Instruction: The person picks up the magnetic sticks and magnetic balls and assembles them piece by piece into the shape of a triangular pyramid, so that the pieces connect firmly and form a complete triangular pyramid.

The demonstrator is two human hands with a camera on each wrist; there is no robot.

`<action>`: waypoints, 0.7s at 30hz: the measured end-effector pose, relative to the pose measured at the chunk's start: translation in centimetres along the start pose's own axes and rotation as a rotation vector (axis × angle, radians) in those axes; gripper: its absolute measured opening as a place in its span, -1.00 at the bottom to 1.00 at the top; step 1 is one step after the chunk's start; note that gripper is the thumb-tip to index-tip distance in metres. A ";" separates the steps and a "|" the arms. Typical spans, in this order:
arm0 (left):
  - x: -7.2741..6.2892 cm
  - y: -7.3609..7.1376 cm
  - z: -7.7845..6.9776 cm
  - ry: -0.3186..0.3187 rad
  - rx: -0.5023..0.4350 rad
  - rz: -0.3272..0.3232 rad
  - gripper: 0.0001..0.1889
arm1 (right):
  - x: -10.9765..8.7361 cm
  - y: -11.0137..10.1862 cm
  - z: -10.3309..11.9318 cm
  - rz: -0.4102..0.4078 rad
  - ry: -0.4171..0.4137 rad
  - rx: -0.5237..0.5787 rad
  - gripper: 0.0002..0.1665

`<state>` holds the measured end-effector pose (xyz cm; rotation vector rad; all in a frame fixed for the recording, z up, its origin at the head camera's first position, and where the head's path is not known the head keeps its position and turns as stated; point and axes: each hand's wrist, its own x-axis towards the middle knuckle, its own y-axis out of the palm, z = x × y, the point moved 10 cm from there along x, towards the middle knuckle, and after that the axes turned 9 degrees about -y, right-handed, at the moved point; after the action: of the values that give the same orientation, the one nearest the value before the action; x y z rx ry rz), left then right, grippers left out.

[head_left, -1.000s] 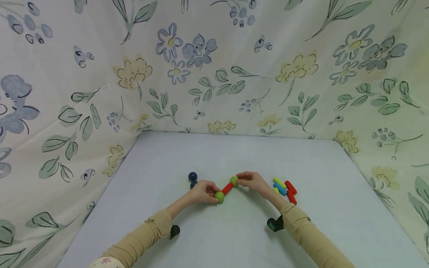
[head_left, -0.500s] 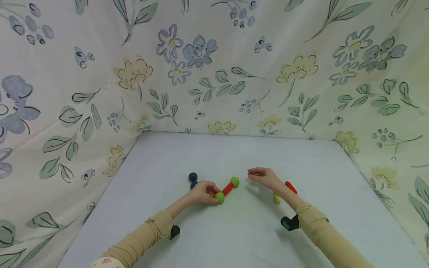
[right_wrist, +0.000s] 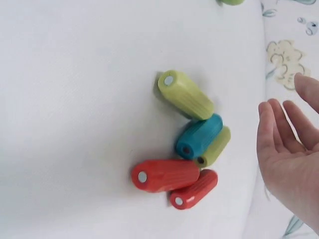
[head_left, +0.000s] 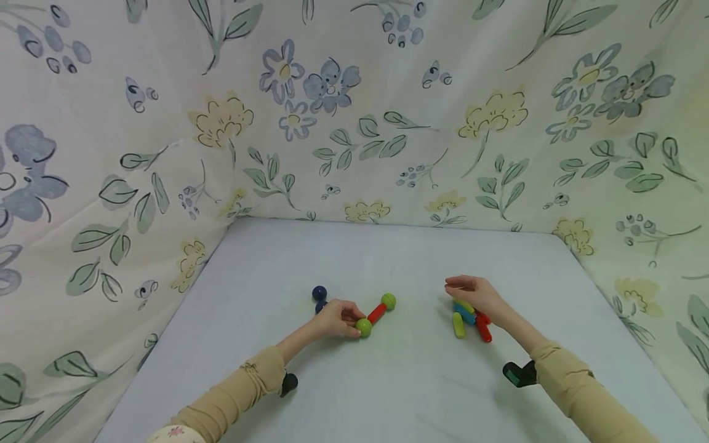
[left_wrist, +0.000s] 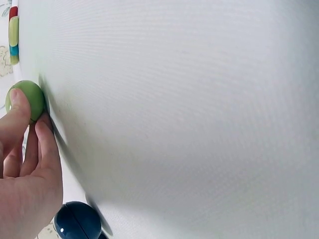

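My left hand (head_left: 336, 319) pinches a green ball (head_left: 364, 327) between thumb and fingers, low at the table. A red rod (head_left: 376, 314) runs from that ball to a second green ball (head_left: 389, 301) farther back. My right hand (head_left: 475, 293) hovers over a small pile of rods with nothing in its loosely bent fingers. In the right wrist view the pile holds a yellow-green rod (right_wrist: 186, 95), a blue rod (right_wrist: 200, 136), another yellow-green rod (right_wrist: 216, 147) and two red rods, the larger red rod (right_wrist: 166, 175) in front. Silver discs show on some rod ends.
Behind my left hand lie dark blue balls (head_left: 319, 293), one partly hidden by the hand. The white table (head_left: 266, 258) ends at a flower-patterned cloth (head_left: 354, 154) at the back and sides. A black device (head_left: 519, 373) sits under my right wrist.
My right hand has let go of the far green ball and moved right, over the rods. The left hand keeps its pinch on the near green ball.
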<state>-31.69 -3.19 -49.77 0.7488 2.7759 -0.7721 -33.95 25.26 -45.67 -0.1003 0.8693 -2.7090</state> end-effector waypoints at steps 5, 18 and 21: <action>0.0 -0.1 0.1 -0.005 -0.011 0.012 -0.69 | -1.0 -1.3 -1.3 -0.031 0.034 -0.029 -0.34; -0.2 -0.1 -0.3 0.003 -0.019 0.027 -0.72 | -3.2 -3.7 -4.2 -0.136 0.105 -0.112 -0.36; -0.2 -0.1 -0.3 0.003 -0.023 0.030 -0.72 | -3.4 -3.9 -4.9 -0.122 0.110 -0.122 -0.38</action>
<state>-31.60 -3.18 -49.46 0.7864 2.7640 -0.7336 -32.40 32.02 -47.33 -0.0304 1.0938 -2.7944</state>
